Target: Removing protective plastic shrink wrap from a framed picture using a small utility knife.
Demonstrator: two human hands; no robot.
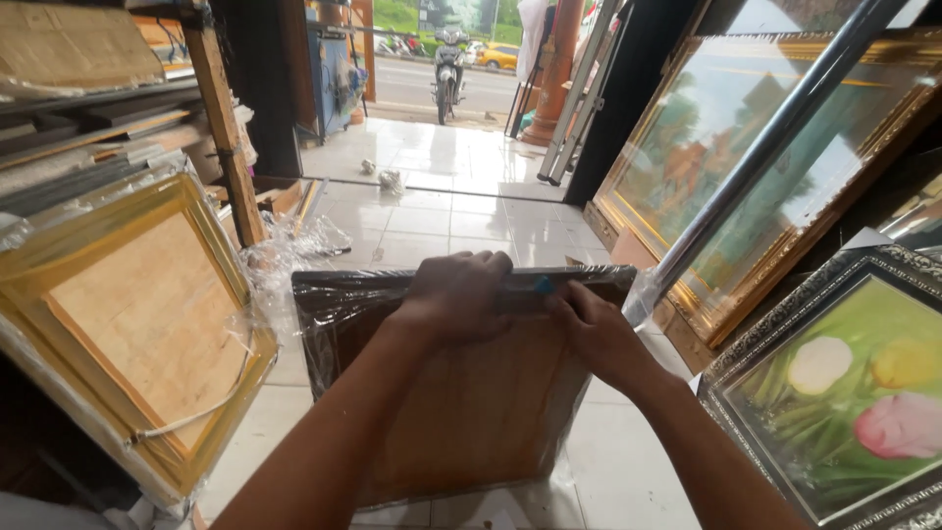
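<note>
Plastic-wrapped brown frame (461, 393) under both hands

Centre frame: a matt brown wooden frame back (471, 393) wrapped in glossy, crinkled clear plastic film (343, 294). At left, a gold-edged frame (128, 324) with pale plywood backing. Glossy white floor tiles (442, 216); shiny metal pole (765, 147) upper right
</note>
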